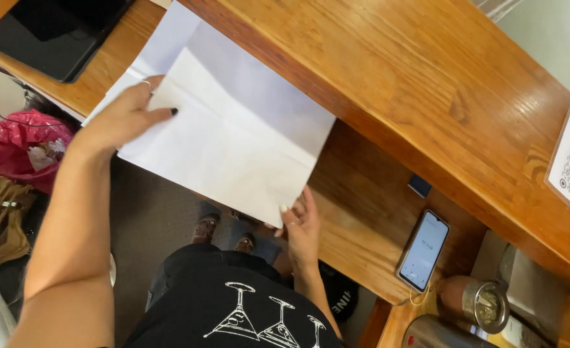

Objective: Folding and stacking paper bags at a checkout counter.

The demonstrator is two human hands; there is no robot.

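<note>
Presently, at frame centre, a creased white paper sheet (233, 129) is held over the wooden bench (427, 84), pinched by the right hand (301, 225) at its lower corner and pressed under the flattened left hand (127, 116), apparently mid-fold.

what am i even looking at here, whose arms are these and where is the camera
The one picture comes from a camera worn on a person's head, looking down, so the arms are that person's own. The left hand lies flat on a creased white sheet of paper, and the right hand pinches its near corner. The paper rests partly on a wooden desk and hangs past its edge. On a lower shelf lies a lit smartphone beside a metal cup. A dark laptop sits at the far end, with a pink bag below it.
</note>
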